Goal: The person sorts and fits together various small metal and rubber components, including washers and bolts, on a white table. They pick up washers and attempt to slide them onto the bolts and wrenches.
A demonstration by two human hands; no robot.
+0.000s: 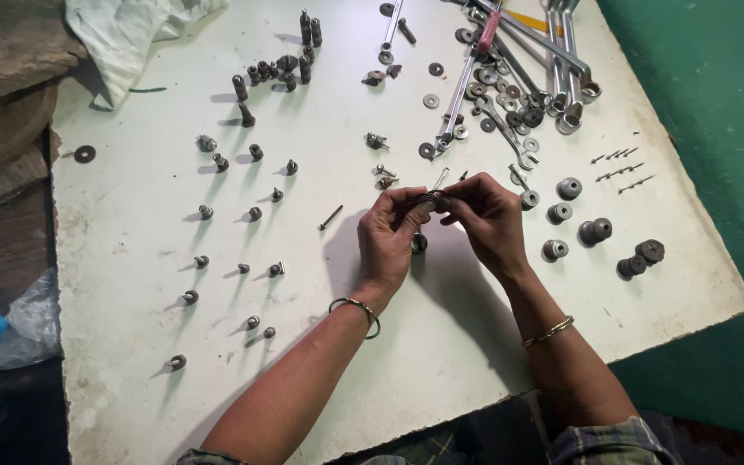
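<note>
Both hands met above the white table (475,344) as we sorted hardware: our left hand (386,241) and right hand (485,220) together pinched a small dark bolt and nut (428,203), fingers closed on it, with rows of bolts (243,224) left of us and wrenches (518,69) beyond

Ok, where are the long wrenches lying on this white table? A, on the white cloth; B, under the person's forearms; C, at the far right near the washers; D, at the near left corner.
C: the wrenches lie in a heap at the far right of the table, among loose washers, well beyond both hands.
</note>
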